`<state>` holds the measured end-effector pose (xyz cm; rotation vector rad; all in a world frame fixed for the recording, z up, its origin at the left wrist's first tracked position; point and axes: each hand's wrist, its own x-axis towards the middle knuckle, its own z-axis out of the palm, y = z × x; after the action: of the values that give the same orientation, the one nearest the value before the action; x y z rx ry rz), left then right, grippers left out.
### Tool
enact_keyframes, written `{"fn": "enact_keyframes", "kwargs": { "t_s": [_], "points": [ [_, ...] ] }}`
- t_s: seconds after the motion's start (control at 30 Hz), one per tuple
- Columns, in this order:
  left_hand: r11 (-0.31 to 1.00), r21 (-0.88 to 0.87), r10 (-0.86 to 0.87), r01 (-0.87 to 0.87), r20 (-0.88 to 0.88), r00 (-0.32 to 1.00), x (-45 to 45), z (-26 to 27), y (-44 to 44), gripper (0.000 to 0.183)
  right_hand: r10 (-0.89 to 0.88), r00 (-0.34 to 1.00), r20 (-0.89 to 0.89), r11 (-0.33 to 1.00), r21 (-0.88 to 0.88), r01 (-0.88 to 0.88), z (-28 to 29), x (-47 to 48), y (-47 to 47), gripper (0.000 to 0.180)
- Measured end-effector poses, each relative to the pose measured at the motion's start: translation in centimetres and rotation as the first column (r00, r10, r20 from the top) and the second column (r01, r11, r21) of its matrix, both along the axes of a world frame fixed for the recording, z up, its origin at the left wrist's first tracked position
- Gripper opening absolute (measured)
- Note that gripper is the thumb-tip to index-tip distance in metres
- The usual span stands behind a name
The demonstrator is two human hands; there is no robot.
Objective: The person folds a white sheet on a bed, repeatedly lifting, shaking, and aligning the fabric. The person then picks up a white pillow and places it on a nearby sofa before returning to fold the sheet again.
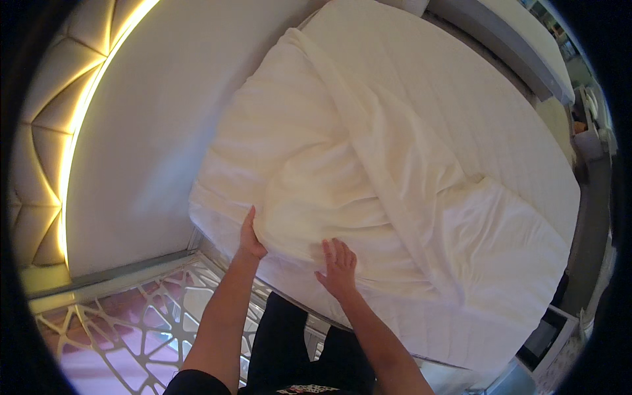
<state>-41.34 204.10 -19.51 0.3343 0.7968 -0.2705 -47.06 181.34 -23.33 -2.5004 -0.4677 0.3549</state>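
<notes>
A white duvet or cover lies rumpled over the near and left part of a mattress with a white quilted surface. A long fold runs diagonally across the cover from the top left toward the lower right. My left hand is at the cover's near edge, thumb pointing up; its other fingers are hidden by the bulging cloth. To the right, my right hand rests palm down against the cover, fingers a little apart, with nothing visible in it.
A plain pale wall and a lit, padded panel stand left of the bed. Below them is a white openwork lattice screen. A grey padded piece of furniture borders the far side. A dark-topped unit stands lower right.
</notes>
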Motion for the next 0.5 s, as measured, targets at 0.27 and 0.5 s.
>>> {"fn": "enact_keyframes", "kwargs": {
  "t_s": [0.27, 0.5],
  "points": [
    [0.917, -0.002, 0.399, -0.399, 0.001, 0.917, 3.0, -0.9, 0.0, 0.046, -0.056, 0.996, -0.069, 0.998, 0.024, 0.058, -1.2, 3.2, 6.4, 0.074],
    [0.780, 0.459, 0.373, -0.425, 0.205, 0.905, 1.6, -7.5, 13.1, 0.050, -0.035, 0.822, -0.568, 0.976, 0.158, 0.151, -1.2, 5.0, 7.7, 0.027]
  ]
}}
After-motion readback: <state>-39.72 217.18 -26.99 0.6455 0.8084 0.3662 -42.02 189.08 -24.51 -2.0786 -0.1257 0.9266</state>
